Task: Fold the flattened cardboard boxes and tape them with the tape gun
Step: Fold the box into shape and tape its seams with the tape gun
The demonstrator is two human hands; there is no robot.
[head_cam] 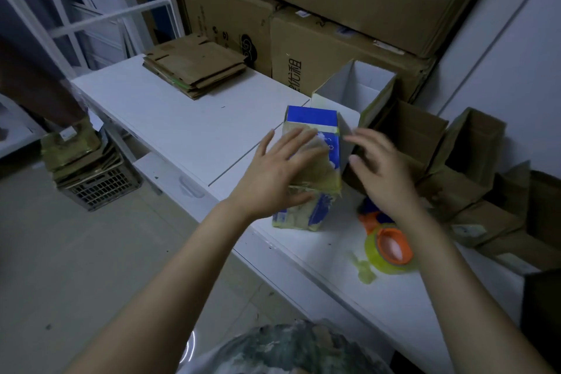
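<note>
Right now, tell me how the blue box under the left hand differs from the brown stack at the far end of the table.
The blue box stands folded into shape; the brown stack lies flat. The blue box is printed blue and white with yellowish tape across it; the brown stack is plain brown. The left hand rests on the blue box; nothing touches the brown stack. Both sit on the white table.

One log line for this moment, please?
left hand touching blue-printed cardboard box; right hand open beside it; orange tape gun on white table
</note>
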